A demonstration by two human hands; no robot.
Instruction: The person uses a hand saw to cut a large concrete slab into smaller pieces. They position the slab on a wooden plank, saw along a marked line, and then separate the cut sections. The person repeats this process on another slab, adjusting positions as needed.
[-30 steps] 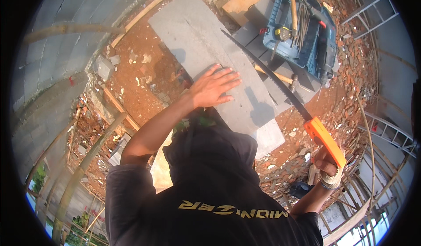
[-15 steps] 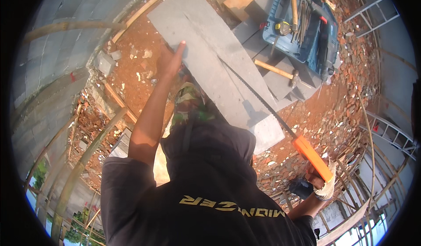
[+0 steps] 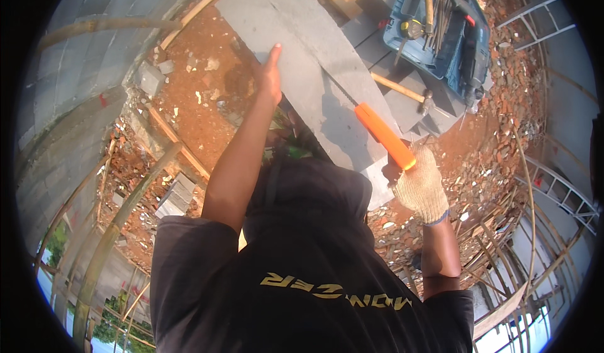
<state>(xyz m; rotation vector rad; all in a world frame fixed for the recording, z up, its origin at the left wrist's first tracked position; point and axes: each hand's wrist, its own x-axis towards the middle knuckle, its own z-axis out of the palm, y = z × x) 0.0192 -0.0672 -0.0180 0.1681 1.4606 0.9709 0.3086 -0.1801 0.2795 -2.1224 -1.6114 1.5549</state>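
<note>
A long grey concrete block [image 3: 296, 57] lies slantwise in front of me. My left hand [image 3: 270, 79], bare, grips its left edge, thumb on the top face; the other fingers are hidden down the side. On the right, my right hand [image 3: 421, 183] wears a pale knitted glove and is closed around the orange handle [image 3: 385, 137] of a handsaw. A short stretch of the toothed saw blade [image 3: 341, 89] shows at the block's surface, by a dark line across its top. How deep the blade sits I cannot tell.
More grey blocks [image 3: 402, 101] sit beyond the right side, with a wooden-handled hammer [image 3: 402, 89] on them. An open blue toolbox [image 3: 395, 29] holds tools, including a power drill [image 3: 476, 67]. Rubble [image 3: 484, 164] covers the ground. A block wall [image 3: 82, 70] stands at the left.
My right hand has pushed the saw forward and left, bringing the handle over the block; much less blade shows. My left hand stays on the block's edge. The view has shifted slightly.
</note>
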